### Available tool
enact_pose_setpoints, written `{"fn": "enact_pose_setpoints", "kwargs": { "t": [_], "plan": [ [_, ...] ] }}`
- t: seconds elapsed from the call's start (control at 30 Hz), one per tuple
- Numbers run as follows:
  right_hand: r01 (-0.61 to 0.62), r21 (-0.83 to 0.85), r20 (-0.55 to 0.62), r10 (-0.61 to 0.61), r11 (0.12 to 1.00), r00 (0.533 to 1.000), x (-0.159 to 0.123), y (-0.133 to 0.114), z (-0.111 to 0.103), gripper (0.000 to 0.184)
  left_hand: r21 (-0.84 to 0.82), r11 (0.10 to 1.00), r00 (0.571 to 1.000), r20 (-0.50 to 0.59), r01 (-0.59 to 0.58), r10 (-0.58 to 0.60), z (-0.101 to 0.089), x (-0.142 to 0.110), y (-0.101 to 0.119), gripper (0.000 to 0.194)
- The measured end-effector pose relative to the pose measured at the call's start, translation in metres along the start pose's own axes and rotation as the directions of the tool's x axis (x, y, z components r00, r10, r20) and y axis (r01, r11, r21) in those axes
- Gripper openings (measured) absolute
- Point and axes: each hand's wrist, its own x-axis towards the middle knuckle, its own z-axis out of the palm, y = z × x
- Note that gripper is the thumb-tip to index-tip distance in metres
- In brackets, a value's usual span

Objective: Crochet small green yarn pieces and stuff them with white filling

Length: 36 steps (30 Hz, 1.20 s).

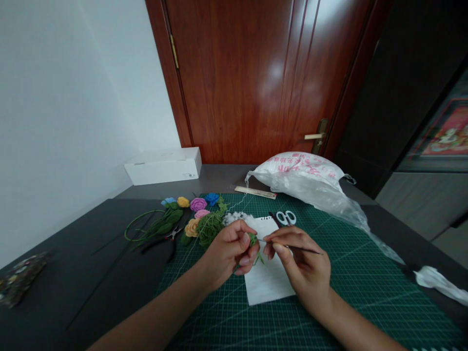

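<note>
My left hand (234, 246) pinches a small piece of green crochet (253, 239), and a loose green strand hangs below it. In my right hand (305, 263) is a thin crochet hook (298, 248), held like a pen, its tip at the green piece. The exact stitch at the tip is too small to make out. Under both hands lies a sheet of white paper (268, 285). Just left of my left hand sits a ball of green yarn (210, 228). Crocheted flowers in purple (198, 204), blue (212, 198) and orange (192, 227) lie beyond it.
A green cutting mat (351, 273) covers the table's middle. White-handled scissors (286, 218), a ruler (256, 192) and a stuffed plastic bag (303, 170) are behind the hands. Pliers (170, 239) and green stems (146, 229) lie left. A white box (164, 165) stands at the back.
</note>
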Motion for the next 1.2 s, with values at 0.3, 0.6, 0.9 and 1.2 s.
{"fn": "enact_pose_setpoints", "kwargs": {
  "t": [0.3, 0.6, 0.9, 1.2],
  "plan": [
    [0.052, -0.037, 0.019, -0.052, 0.998, 0.998, -0.001, -0.004, 0.001, 0.021, 0.007, 1.0, 1.0, 0.007, -0.013, 0.013, 0.002, -0.002, -0.002, 0.028],
    [-0.12, 0.15, 0.001, 0.121, 0.981, 0.993, -0.004, 0.007, 0.015, 0.012, 0.113, 0.993, 1.0, -0.006, -0.027, 0.028, 0.003, -0.003, -0.008, 0.029],
    [-0.187, 0.221, -0.04, 0.201, 0.957, 0.979, -0.008, 0.01, 0.016, 0.011, 0.229, 0.96, 0.986, 0.003, -0.162, 0.165, 0.002, 0.003, 0.003, 0.027],
    [-0.338, 0.408, -0.172, 0.435, 0.848, 0.884, -0.004, 0.014, 0.011, 0.008, 0.474, 0.852, 0.908, -0.217, -0.224, 0.359, -0.001, 0.003, 0.016, 0.022]
  ]
}}
